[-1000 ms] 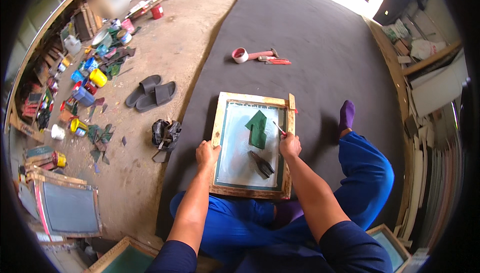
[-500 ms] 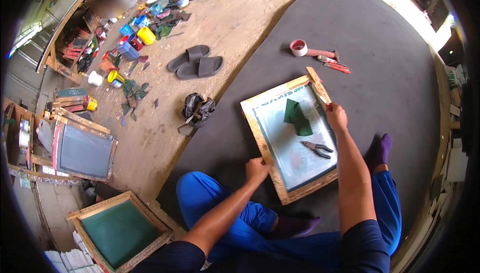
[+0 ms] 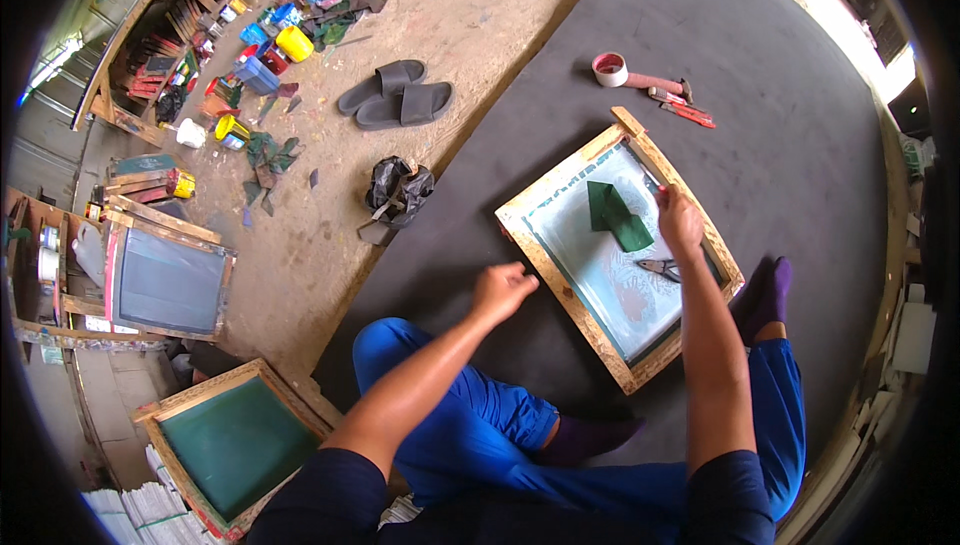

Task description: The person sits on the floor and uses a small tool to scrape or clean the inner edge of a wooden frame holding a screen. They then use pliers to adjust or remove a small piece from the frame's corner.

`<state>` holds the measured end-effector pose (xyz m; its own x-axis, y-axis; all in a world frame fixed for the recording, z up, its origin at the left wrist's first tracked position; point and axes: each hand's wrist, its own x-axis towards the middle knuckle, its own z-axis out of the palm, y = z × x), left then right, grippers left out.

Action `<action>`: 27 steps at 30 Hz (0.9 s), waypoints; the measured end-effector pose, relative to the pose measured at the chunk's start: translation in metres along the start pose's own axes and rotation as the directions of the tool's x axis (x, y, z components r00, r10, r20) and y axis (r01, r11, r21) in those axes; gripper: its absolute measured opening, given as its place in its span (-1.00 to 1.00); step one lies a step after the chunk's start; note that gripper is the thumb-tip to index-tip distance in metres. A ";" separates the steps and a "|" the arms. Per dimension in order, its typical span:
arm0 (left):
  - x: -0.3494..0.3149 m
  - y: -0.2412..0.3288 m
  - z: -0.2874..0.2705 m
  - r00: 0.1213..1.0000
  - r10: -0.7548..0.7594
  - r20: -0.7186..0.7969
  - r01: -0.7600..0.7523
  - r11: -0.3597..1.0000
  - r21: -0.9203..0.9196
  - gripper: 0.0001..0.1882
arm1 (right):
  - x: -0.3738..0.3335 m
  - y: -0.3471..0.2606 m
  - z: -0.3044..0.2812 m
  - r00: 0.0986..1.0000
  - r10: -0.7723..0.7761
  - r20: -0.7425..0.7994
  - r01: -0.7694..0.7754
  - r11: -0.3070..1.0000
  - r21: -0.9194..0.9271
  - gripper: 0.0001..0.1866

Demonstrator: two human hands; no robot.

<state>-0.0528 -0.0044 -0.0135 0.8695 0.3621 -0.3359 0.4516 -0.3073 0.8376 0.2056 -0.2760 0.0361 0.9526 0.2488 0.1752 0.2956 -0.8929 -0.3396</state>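
A wooden-framed printing screen [image 3: 570,297] lies tilted on the dark mat, its pale mesh edged in green. On the mesh rest a folded dark green piece [image 3: 622,222] and black-handled pliers [image 3: 660,268], partly covered by my right forearm. My right hand [image 3: 680,220] is closed over the screen's right side. A small reddish tip shows at its fingers; the rest of what it holds is hidden. Left of the frame, my left hand [image 3: 503,293] hovers apart from it, fingers loosely curled with a gap at the thumb, holding nothing.
Beyond the screen lie a tape roll [image 3: 610,69], a hammer [image 3: 655,83] and a red cutter [image 3: 690,115]. Slippers [image 3: 400,103], a black bag [image 3: 398,190] and paint containers [image 3: 294,43] sit on the floor at left. Another framed screen [image 3: 240,445] stands near my left side.
My left hand has let go of the frame and moved up and left. The screen has turned counterclockwise, its near end swinging right. My right hand stays closed over the right side.
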 end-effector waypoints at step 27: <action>0.089 -0.032 -0.053 0.932 0.335 -0.137 -0.335 0.942 0.025 -0.64 | -0.154 -0.227 0.036 0.952 0.068 0.298 -0.189 0.897 0.401 -0.64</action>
<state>-0.0002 0.0847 -0.0471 0.9342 0.3557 0.0263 0.1395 -0.4322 0.8909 -0.0053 -0.0982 0.0532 0.9484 0.2884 -0.1315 0.1139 -0.6972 -0.7078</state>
